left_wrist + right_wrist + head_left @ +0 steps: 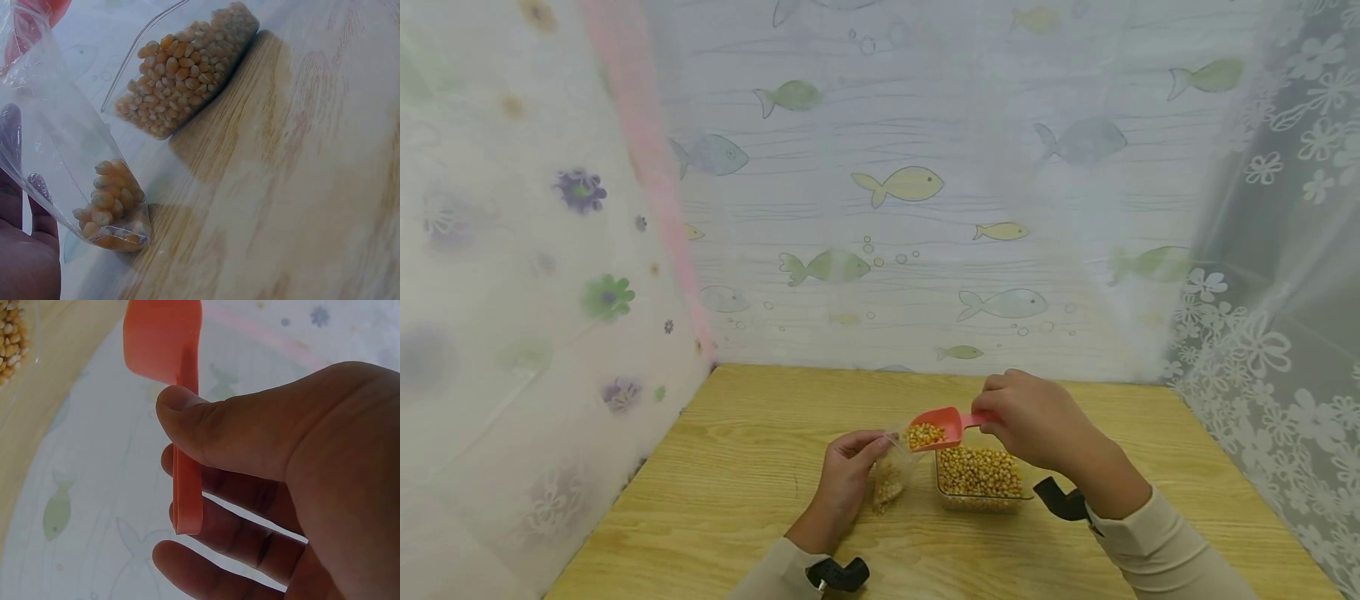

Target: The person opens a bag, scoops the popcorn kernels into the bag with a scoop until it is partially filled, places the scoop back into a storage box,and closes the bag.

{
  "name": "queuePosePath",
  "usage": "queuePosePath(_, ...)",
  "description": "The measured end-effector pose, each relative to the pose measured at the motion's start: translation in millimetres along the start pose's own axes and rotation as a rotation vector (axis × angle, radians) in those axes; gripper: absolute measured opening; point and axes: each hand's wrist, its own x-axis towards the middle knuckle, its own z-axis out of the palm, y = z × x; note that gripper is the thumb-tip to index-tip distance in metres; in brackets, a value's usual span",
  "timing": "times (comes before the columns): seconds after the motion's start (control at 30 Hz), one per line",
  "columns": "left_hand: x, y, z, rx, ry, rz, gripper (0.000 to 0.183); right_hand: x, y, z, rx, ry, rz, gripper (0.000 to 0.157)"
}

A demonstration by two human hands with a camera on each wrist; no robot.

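Note:
In the head view my right hand [1037,421] grips the handle of a red scoop [952,427] loaded with yellow corn kernels [927,434]. The right wrist view shows the thumb and fingers round the scoop handle [189,494]. My left hand [844,479] pinches the top edge of a clear plastic bag [62,119], and some kernels [112,200] lie in its bottom. The scoop's front lip is right at the bag's mouth. Just right of the bag stands a clear rectangular container [985,503] full of kernels, below the scoop.
Everything is on a light wooden table [760,417]. Behind it hangs a fish-printed curtain [910,275], with flower-printed sheets [550,292] along the sides. Black wrist mounts [842,575] sit on both forearms.

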Motion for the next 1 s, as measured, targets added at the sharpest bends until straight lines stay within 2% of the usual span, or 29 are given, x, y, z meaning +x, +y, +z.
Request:
queuePosePath(0.43,-0.2,-1.2,-1.6,0.0,-0.011,0.004,0.023,1.2,-4.5,-1.7,-0.03,0.01,-0.015,0.009)
queuePosePath(1.0,0.1,0.7,-0.4,-0.014,0.002,-0.016,0.021,8.1,-8.6,-5.5,-0.071,-0.019,-0.033,0.009)
